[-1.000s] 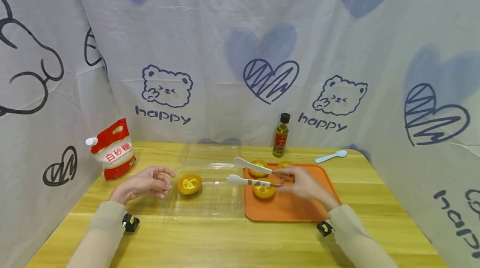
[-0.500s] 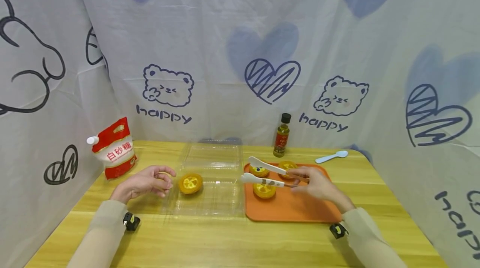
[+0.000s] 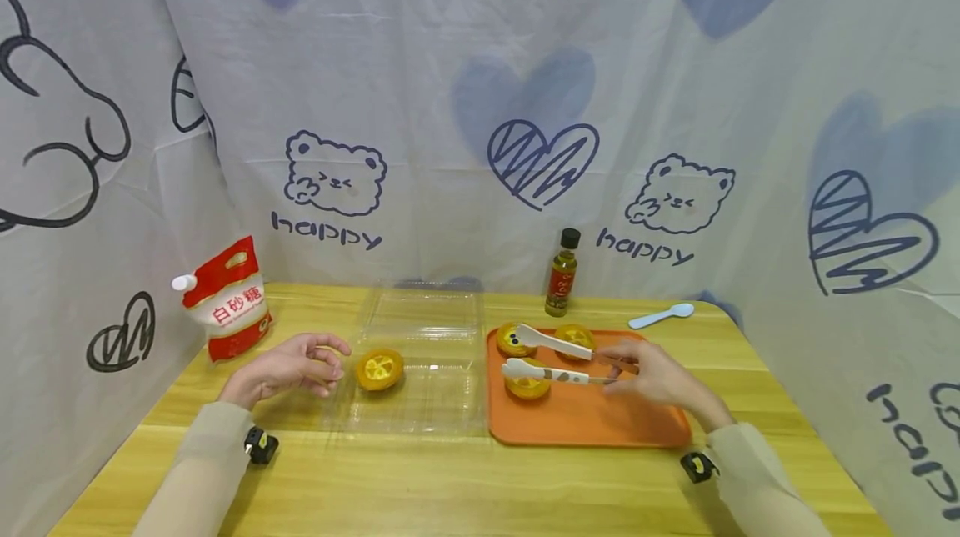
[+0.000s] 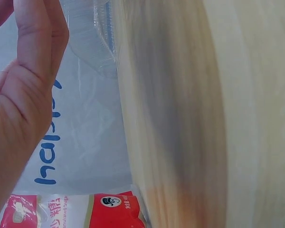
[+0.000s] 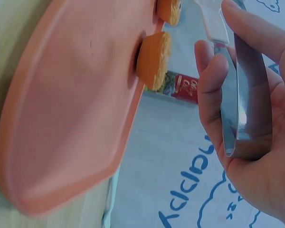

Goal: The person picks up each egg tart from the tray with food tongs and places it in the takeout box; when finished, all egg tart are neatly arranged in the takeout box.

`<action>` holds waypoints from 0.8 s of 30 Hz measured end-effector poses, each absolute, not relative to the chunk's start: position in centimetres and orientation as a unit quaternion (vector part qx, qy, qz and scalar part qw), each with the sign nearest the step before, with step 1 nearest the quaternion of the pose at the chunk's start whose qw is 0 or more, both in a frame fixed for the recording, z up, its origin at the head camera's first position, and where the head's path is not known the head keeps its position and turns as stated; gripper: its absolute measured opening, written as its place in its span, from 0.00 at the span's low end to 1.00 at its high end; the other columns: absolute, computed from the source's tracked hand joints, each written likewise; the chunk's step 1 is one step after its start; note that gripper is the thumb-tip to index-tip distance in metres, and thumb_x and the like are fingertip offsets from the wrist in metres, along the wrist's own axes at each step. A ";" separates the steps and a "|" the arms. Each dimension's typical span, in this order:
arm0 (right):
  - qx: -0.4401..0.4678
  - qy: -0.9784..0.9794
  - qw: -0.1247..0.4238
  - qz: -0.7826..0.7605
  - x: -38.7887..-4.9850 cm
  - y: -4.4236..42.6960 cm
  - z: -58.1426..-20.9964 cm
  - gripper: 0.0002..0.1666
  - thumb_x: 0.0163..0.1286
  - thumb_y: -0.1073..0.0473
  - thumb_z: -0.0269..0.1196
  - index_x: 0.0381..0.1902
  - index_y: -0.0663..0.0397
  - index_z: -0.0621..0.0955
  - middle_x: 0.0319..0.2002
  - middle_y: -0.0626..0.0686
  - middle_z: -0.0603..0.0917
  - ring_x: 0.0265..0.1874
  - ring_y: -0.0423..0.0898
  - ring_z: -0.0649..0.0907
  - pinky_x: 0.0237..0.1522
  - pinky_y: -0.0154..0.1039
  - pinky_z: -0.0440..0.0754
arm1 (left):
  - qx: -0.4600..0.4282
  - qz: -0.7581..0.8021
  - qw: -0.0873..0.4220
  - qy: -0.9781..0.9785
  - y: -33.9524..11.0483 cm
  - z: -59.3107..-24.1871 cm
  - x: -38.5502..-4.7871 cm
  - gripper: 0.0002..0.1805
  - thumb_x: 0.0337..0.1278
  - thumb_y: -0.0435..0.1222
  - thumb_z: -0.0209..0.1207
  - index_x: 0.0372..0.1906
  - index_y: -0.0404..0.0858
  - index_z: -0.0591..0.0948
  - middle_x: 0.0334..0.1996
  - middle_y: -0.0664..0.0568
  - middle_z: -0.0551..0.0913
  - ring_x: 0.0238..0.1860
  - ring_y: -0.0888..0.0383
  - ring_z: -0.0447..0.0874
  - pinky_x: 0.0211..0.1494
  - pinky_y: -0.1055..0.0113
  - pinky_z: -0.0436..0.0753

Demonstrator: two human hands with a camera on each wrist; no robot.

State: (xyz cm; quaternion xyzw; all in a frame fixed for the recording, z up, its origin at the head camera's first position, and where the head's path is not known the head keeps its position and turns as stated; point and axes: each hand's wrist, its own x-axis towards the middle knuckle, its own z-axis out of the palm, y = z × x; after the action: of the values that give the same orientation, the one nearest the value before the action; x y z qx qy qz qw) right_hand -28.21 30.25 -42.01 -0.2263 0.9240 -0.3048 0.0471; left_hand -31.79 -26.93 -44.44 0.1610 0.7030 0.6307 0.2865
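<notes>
Above the wooden table, the right hand grips tongs pointing leftward.

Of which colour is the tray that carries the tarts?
The tray is orange, seen best in the head view.

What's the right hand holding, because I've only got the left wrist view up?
Observer: The right hand holds white-tipped tongs, their two arms spread apart above the orange tray.
Operator: Okay, and how many tarts are on that tray?
Observer: Three tarts show on it in the head view.
Operator: I see an edge of the clear container; anything in it?
Observer: One more tart, toward its left end.
</notes>
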 end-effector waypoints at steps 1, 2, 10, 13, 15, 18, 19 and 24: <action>-0.229 0.924 0.049 -0.303 -28.1 30.4 -41.9 0.31 0.57 0.59 0.73 0.60 0.55 0.80 0.37 0.44 0.84 0.36 0.39 0.81 0.48 0.47 0.82 | 0.161 0.631 0.286 0.703 -26.9 -44.5 -31.8 0.25 0.61 0.25 0.59 0.59 0.22 0.63 0.36 0.46 0.82 0.33 0.56 0.83 0.39 0.63 0.88; -0.230 0.923 0.053 -0.304 -28.0 30.6 -41.8 0.31 0.58 0.58 0.72 0.60 0.57 0.79 0.37 0.44 0.84 0.36 0.39 0.82 0.48 0.46 0.82 | 0.161 0.630 0.285 0.704 -26.9 -44.5 -31.8 0.25 0.61 0.25 0.59 0.59 0.22 0.63 0.36 0.46 0.82 0.33 0.56 0.83 0.39 0.63 0.88; -0.239 0.917 0.091 -0.307 -27.8 31.3 -41.4 0.31 0.59 0.58 0.72 0.60 0.62 0.78 0.34 0.46 0.84 0.34 0.43 0.84 0.42 0.36 0.83 | 0.156 0.629 0.283 0.707 -26.9 -44.5 -31.8 0.25 0.61 0.25 0.59 0.59 0.22 0.63 0.35 0.47 0.82 0.33 0.57 0.83 0.38 0.64 0.88; -0.238 0.917 0.098 -0.306 -27.8 31.4 -41.4 0.32 0.59 0.57 0.72 0.60 0.62 0.78 0.34 0.46 0.84 0.34 0.44 0.83 0.41 0.34 0.82 | 0.157 0.629 0.283 0.706 -26.9 -44.5 -31.8 0.25 0.60 0.25 0.59 0.59 0.22 0.63 0.35 0.47 0.82 0.33 0.57 0.83 0.38 0.64 0.88; -0.239 0.916 0.102 -0.306 -27.8 31.5 -41.5 0.33 0.59 0.56 0.72 0.60 0.61 0.78 0.34 0.46 0.84 0.34 0.44 0.83 0.41 0.34 0.81 | 0.157 0.629 0.284 0.706 -26.9 -44.5 -31.8 0.25 0.60 0.25 0.59 0.59 0.22 0.63 0.35 0.47 0.82 0.33 0.57 0.83 0.38 0.64 0.88; -0.237 0.915 0.107 -0.308 -27.9 31.6 -41.6 0.33 0.59 0.55 0.72 0.61 0.61 0.78 0.34 0.46 0.84 0.34 0.44 0.83 0.40 0.34 0.81 | 0.157 0.628 0.285 0.707 -27.0 -44.6 -31.8 0.25 0.60 0.26 0.59 0.59 0.23 0.64 0.36 0.47 0.82 0.33 0.57 0.83 0.39 0.64 0.88; -0.237 0.915 0.109 -0.309 -27.9 31.6 -41.6 0.33 0.59 0.55 0.72 0.61 0.61 0.78 0.34 0.46 0.84 0.34 0.44 0.83 0.39 0.34 0.81 | 0.157 0.627 0.285 0.708 -27.0 -44.6 -31.9 0.25 0.61 0.26 0.59 0.59 0.23 0.63 0.36 0.47 0.82 0.33 0.57 0.83 0.39 0.64 0.88; -0.234 0.914 0.113 -0.311 -27.9 31.8 -41.4 0.32 0.58 0.57 0.73 0.60 0.62 0.78 0.34 0.47 0.84 0.34 0.44 0.82 0.38 0.32 0.81 | 0.151 0.624 0.283 0.713 -27.0 -44.5 -31.9 0.26 0.61 0.26 0.59 0.60 0.23 0.63 0.36 0.46 0.82 0.33 0.57 0.83 0.39 0.64 0.88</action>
State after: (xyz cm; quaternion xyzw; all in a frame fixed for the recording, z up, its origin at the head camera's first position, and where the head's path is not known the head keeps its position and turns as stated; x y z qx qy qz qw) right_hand -27.92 31.76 -41.38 -0.2341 0.9141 -0.3114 0.1129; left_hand -31.91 -26.98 -44.50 0.1513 0.7127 0.6235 0.2834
